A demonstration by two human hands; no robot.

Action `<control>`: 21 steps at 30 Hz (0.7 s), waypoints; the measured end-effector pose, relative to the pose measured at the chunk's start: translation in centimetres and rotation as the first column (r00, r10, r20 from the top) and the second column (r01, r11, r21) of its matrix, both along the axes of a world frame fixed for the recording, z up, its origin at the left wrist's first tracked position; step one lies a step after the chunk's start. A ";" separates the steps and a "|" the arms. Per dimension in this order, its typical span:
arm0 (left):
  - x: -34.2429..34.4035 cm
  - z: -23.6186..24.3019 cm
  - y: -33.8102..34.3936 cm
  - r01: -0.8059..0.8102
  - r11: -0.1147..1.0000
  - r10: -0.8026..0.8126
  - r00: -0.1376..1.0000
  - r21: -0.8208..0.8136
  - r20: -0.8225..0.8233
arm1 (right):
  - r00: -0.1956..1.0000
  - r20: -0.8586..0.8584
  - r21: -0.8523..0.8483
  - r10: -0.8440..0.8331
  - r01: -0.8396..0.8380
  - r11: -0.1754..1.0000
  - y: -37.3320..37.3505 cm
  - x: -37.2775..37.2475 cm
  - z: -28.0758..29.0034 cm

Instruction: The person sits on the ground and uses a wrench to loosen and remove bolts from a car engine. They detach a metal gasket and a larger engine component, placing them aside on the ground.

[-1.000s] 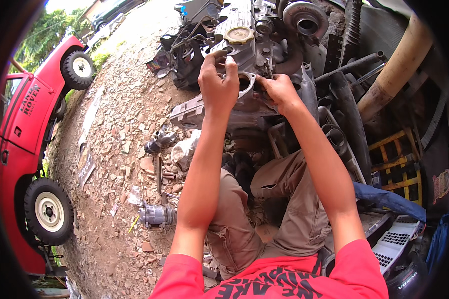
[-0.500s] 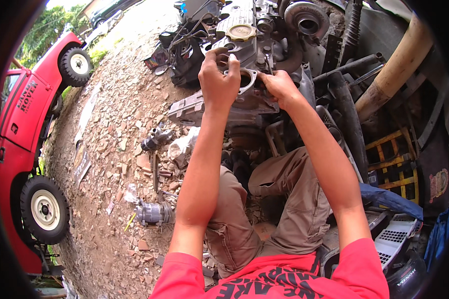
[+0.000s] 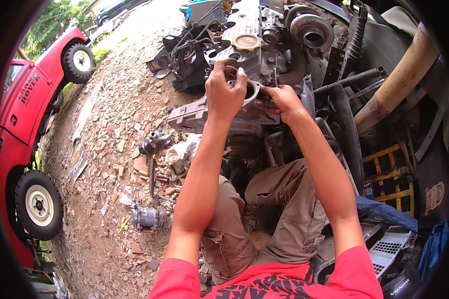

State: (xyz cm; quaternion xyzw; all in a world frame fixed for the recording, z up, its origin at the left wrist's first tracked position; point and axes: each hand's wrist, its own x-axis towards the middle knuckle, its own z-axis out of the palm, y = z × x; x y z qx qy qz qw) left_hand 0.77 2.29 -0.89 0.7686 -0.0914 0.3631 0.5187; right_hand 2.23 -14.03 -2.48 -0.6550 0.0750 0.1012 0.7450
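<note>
Apart, the left hand [image 3: 225,92] and right hand [image 3: 286,103] flank the flanged metal housing [image 3: 252,113] at the engine [image 3: 243,26]'s near edge, seemingly for balanced support, their exact grips unclear.

From my end, I have the bare left forearm [image 3: 200,174] stretched forward, its bare left hand [image 3: 226,89] curled; the bare right forearm [image 3: 324,169] slants inward, its bare right hand [image 3: 287,103] pointing leftward.

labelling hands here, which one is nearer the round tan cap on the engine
The left hand: it sits just below the cap in view, whereas the right hand is lower, right of the round opening.
</note>
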 end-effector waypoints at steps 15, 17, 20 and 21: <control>0.1 -0.6 1.6 0.085 0.978 -0.080 0.996 0.188 -0.038 | 0.996 0.087 -0.148 -0.028 0.040 0.988 0.1 1.0 -1.0; 0.3 -0.4 0.9 0.104 0.985 -0.096 0.993 0.139 -0.064 | 0.997 0.068 -0.175 -0.034 0.046 0.984 -0.7 2.3 -2.2; 0.3 -0.9 1.2 0.098 0.989 -0.092 0.994 0.109 -0.058 | 0.995 0.041 0.084 -0.092 0.089 0.992 1.2 -0.9 0.7; 0.3 -0.9 1.0 0.100 0.990 -0.095 0.994 0.101 -0.051 | 0.995 0.029 0.063 -0.093 0.091 0.994 1.0 -1.0 0.6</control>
